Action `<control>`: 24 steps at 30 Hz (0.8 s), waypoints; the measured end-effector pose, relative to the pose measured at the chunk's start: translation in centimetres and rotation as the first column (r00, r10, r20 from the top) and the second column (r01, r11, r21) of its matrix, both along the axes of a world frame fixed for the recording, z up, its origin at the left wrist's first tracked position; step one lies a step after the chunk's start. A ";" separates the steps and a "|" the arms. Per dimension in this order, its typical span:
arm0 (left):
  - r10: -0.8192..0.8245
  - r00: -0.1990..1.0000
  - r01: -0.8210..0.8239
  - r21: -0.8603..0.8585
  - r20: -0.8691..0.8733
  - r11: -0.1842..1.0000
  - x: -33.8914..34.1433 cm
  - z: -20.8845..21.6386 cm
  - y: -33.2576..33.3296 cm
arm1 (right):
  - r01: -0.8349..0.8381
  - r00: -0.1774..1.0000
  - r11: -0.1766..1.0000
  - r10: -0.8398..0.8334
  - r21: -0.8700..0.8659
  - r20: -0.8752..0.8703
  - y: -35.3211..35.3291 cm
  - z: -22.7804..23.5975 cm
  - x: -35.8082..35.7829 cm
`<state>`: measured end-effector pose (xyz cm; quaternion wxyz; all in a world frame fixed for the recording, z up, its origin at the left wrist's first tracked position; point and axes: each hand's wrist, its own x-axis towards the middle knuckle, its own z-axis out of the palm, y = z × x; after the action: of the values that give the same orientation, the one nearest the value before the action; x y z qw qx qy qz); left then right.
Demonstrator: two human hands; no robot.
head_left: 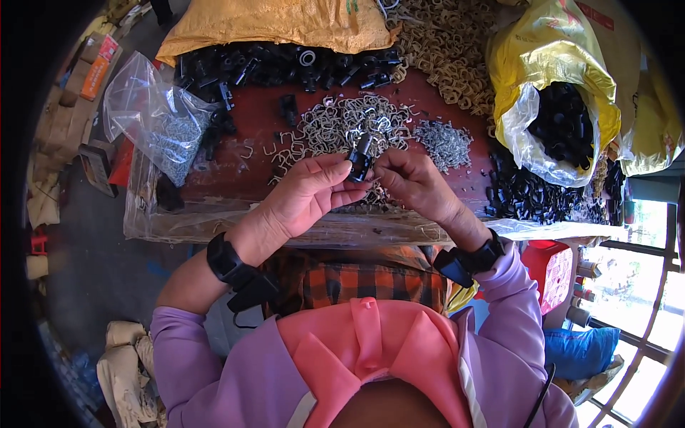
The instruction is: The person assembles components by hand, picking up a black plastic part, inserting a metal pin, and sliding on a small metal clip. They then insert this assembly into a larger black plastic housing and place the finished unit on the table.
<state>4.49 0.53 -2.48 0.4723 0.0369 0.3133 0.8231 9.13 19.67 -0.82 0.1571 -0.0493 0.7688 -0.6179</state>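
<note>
Near the table's front edge, my left hand (307, 187) holds a small black plastic fitting (359, 165) between thumb and fingers. A dark grey stub sticks up from the fitting's top. Beside it, my right hand (415, 184) is closed in a pinch against the fitting's right side; whatever its fingertips hold is too small or hidden to name. Just beyond both hands spreads a heap of bent silver metal hooks (321, 123). To the right of these lies a pile of small silver screw-like pieces (444, 143).
Black plastic parts (250, 68) lie under an orange sack (278, 25) at the back. Brassy metal pieces (446, 53) are heaped back right, near a yellow bag (514, 71) of black parts. Small black pieces (531, 196) lie front right. A clear bag (175, 135) stands left.
</note>
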 end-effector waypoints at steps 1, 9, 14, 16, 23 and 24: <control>0.005 1.000 -0.005 0.000 0.013 1.000 0.1 0.1 0.0 | 0.031 0.991 0.998 -0.024 0.054 -0.131 -0.2 -0.2 0.1; 0.025 0.995 -0.024 -0.007 0.097 1.000 0.4 0.3 0.3 | 0.195 0.944 0.981 -0.193 -0.020 -0.266 -0.7 0.5 1.3; -0.008 0.995 0.011 -0.035 0.097 0.999 0.9 0.8 0.4 | 0.199 0.941 0.975 -0.217 -0.096 -0.260 -0.9 1.1 1.7; -0.017 0.996 0.021 -0.053 0.089 0.998 1.1 1.5 0.6 | 0.189 0.938 0.978 -0.206 -0.088 -0.280 -1.0 1.4 1.8; -0.048 0.991 0.054 -0.042 0.121 0.998 1.3 1.0 0.4 | 0.194 0.822 0.968 -0.073 0.157 -0.565 -1.3 2.2 1.8; -0.051 0.991 0.057 -0.042 0.127 0.997 1.3 0.9 0.4 | 0.194 0.822 0.968 -0.074 0.156 -0.565 -1.3 2.2 1.8</control>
<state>5.84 0.96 -1.55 0.5138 -0.0173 0.3006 0.8033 10.93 18.36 1.42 -0.1125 -0.1553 0.8427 -0.5032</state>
